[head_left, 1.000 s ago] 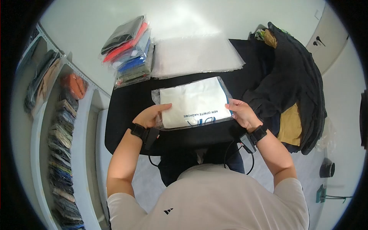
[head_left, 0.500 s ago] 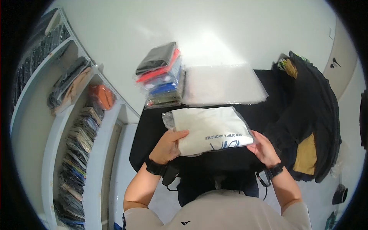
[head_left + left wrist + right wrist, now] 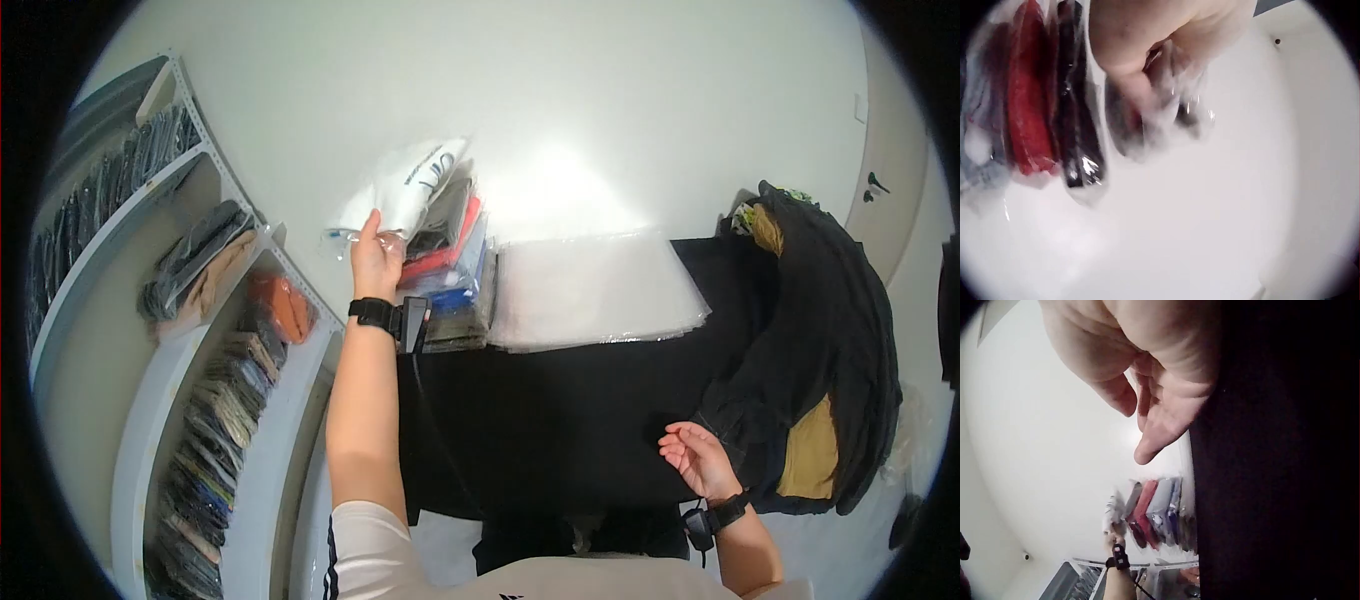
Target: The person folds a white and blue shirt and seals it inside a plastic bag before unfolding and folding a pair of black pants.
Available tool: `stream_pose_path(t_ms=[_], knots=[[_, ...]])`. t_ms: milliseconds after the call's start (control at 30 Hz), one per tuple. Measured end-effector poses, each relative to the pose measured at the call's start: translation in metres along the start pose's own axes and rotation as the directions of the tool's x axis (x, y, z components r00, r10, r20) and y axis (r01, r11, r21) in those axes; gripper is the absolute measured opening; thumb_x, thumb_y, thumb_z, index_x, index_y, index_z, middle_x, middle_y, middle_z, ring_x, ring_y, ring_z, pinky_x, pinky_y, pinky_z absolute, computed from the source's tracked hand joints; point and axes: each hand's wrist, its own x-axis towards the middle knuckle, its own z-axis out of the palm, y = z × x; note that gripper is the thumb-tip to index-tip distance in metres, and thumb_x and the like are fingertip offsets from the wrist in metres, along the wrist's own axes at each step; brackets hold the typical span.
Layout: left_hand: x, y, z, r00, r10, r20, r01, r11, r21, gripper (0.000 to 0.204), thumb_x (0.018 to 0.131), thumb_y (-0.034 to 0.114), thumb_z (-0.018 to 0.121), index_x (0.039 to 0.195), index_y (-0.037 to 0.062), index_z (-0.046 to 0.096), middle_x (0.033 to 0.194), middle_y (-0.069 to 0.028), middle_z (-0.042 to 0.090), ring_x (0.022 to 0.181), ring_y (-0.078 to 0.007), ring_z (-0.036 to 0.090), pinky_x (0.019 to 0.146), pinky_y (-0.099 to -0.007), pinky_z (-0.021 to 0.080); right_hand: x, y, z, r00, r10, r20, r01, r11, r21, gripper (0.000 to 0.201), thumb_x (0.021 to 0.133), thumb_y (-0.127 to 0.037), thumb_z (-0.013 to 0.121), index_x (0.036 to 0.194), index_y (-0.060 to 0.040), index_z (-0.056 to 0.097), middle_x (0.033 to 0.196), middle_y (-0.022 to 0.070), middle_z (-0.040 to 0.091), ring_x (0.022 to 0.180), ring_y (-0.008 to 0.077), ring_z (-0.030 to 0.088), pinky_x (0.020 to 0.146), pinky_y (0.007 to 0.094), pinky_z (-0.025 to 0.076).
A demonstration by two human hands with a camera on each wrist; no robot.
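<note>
My left hand (image 3: 375, 265) grips one end of a folded white garment in a clear plastic bag (image 3: 405, 190), printed with dark blue lettering. It holds the package tilted over the top of a stack of bagged folded garments (image 3: 440, 262), in black, red, light blue and blue. In the left wrist view the fingers (image 3: 1132, 87) pinch crinkled plastic beside the stack's black top package (image 3: 1079, 144). My right hand (image 3: 700, 460) hovers above the black table near its front right, fingers loosely bent and holding nothing.
A pile of flat clear plastic bags (image 3: 595, 290) lies right of the stack on the black table (image 3: 560, 420). Dark and tan clothes (image 3: 830, 350) are heaped at the right end. Shelves (image 3: 150, 400) with many bagged garments line the left side; a white wall stands behind.
The white package has gone from between both hands at the table's front to above the stack at back left, carried by my left hand. My right hand has let go of it.
</note>
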Motion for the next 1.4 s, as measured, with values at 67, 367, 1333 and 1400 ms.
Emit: stream_pose_path(t_ms=[67,367,1333,1400], knots=[[0.032,-0.023,-0.022,0.991,-0.129,-0.022,0.129,0.990,0.048,0.018,0.089,0.009,0.051,0.096,-0.0078,0.049,0.087,-0.0145,0.058,0.078,-0.0242,0.061,0.068,-0.0310,0.054,0.001,0.000,-0.002,1.000,-0.014,-0.004,0.014,1.000,0.012,0.022,0.095,-0.011,0.042,0.103,0.0040,0.056,0.093,0.0178,0.064,0.079,0.0213,0.065,0.074,0.0286,0.054],[0.032,-0.035,0.001,0.981,-0.186,-0.063,0.191,0.978,0.086,0.019,0.090,0.002,0.043,0.102,-0.0133,0.043,0.098,-0.0233,0.056,0.083,-0.0301,0.062,0.075,-0.0363,0.055,0.006,-0.003,-0.005,0.999,0.034,-0.005,-0.033,0.993,0.109,0.021,0.094,-0.011,0.044,0.102,0.0035,0.057,0.093,0.0171,0.064,0.080,0.0213,0.064,0.075,0.0296,0.053],[-0.222,-0.169,0.052,0.505,-0.851,-0.147,0.495,0.146,0.857,0.029,0.086,0.029,0.055,0.066,0.0079,0.054,0.052,-0.0011,0.051,0.040,-0.0092,0.045,0.038,-0.0229,0.031,0.007,-0.151,-0.006,0.868,-0.458,-0.190,0.170,0.635,-0.753,0.020,0.083,-0.010,0.058,0.102,-0.0043,0.057,0.094,0.0073,0.063,0.085,0.0156,0.061,0.075,0.0263,0.049],[-0.221,-0.169,0.049,0.518,-0.847,-0.121,0.484,0.174,0.858,0.027,0.086,0.027,0.053,0.068,0.0076,0.054,0.053,-0.0021,0.053,0.040,-0.0097,0.047,0.038,-0.0226,0.031,0.025,-0.201,-0.037,0.616,-0.775,-0.138,0.057,0.219,-0.974,0.031,0.077,-0.014,0.063,0.104,-0.0015,0.056,0.094,0.0116,0.061,0.087,0.0236,0.060,0.078,0.0314,0.048]])
